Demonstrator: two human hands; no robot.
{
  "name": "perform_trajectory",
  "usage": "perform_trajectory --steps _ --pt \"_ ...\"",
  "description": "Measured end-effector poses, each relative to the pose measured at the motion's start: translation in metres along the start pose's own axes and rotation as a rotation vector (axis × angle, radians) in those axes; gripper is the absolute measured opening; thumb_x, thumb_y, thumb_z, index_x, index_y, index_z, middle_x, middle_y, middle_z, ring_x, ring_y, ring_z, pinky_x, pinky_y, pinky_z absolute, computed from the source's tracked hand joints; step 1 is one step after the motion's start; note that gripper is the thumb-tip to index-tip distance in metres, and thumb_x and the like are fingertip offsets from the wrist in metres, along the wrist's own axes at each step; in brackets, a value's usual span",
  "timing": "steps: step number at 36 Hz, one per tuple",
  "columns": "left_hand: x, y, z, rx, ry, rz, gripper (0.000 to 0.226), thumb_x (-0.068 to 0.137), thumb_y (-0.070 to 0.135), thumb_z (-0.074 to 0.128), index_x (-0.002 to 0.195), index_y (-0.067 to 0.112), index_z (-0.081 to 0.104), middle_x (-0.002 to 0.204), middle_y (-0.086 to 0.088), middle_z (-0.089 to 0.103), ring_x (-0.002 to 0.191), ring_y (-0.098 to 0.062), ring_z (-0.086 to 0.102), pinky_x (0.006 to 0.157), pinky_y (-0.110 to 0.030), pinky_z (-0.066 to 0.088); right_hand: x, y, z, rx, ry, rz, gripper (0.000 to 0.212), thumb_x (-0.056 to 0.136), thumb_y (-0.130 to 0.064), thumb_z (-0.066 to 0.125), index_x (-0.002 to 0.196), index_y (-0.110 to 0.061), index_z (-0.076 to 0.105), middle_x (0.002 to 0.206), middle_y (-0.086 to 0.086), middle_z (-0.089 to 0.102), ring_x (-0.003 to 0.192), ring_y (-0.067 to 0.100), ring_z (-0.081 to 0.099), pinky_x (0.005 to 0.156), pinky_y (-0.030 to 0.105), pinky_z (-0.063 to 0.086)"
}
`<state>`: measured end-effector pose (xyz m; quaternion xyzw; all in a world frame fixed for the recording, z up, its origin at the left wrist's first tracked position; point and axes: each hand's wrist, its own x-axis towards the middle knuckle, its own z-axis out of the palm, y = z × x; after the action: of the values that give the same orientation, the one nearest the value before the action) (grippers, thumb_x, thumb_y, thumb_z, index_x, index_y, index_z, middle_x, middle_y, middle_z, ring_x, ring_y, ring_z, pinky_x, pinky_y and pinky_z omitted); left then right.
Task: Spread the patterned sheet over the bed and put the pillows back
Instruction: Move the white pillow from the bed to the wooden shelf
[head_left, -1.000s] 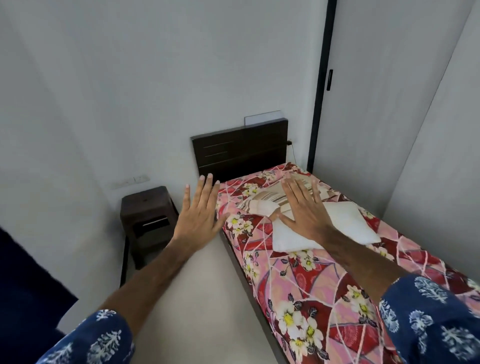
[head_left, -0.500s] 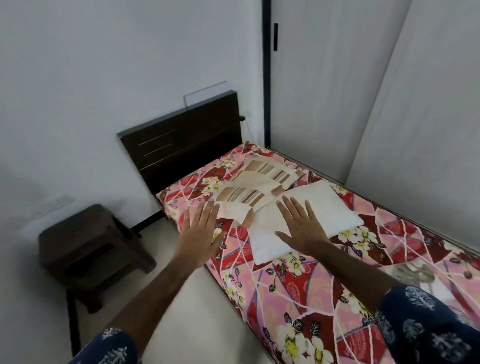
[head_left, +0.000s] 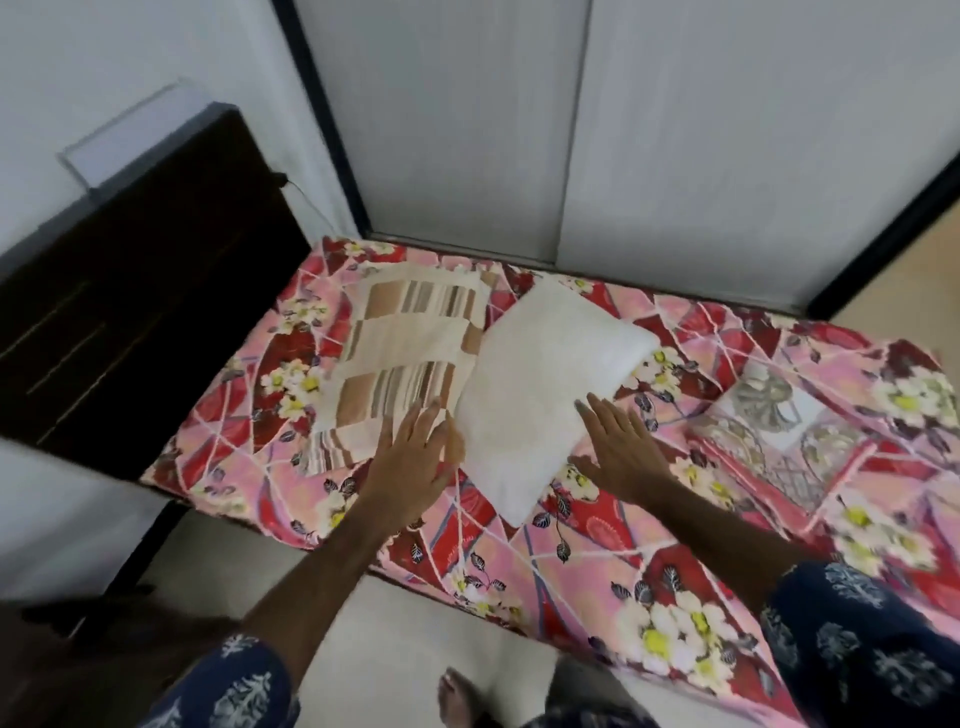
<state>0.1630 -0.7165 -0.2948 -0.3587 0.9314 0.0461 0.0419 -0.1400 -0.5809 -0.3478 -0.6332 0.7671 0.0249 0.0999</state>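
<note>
The pink and red floral sheet (head_left: 597, 525) lies spread over the bed. A striped beige pillow (head_left: 400, 358) sits near the dark headboard (head_left: 130, 291), and a plain white pillow (head_left: 540, 379) lies beside it, overlapping its edge. My left hand (head_left: 415, 467) reaches out with straight fingers over the near corner of the striped pillow, next to the white one. My right hand (head_left: 618, 447) is spread flat at the white pillow's near right edge. Neither hand grips anything.
A folded grey-patterned cloth (head_left: 779, 441) lies on the sheet to the right. White sliding wardrobe doors (head_left: 571, 130) stand right behind the bed. Pale floor (head_left: 415, 634) runs along the near side, with my bare foot (head_left: 457, 696) on it.
The view has swung right and closer over the bed. Both hands have moved forward, the left from beside the mattress edge onto the striped pillow's corner, the right to the white pillow's near right edge.
</note>
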Motion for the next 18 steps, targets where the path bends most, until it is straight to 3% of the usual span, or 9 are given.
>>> perform_trajectory --steps 9,18 --pt "0.104 -0.038 0.026 -0.048 -0.144 0.204 0.059 0.104 0.04 0.043 0.157 0.015 0.032 0.17 -0.01 0.01 0.157 -0.032 0.003 0.124 -0.053 0.003 0.028 -0.019 0.044 0.191 -0.069 0.264 0.082 0.099 -0.055 0.046 0.16 -0.012 0.011 0.166 0.013 0.017 0.153 0.031 0.018 0.124 0.053 0.013" --pt "0.208 -0.064 0.067 -0.02 -0.293 0.306 0.058 0.102 0.026 0.045 0.156 0.012 0.03 0.168 -0.015 0.014 0.156 -0.037 0.01 0.124 -0.055 0.014 0.101 -0.019 0.106 0.477 -0.116 0.524 0.086 0.098 -0.062 0.041 0.159 -0.008 0.014 0.166 0.017 0.017 0.152 0.036 0.021 0.121 0.054 0.021"
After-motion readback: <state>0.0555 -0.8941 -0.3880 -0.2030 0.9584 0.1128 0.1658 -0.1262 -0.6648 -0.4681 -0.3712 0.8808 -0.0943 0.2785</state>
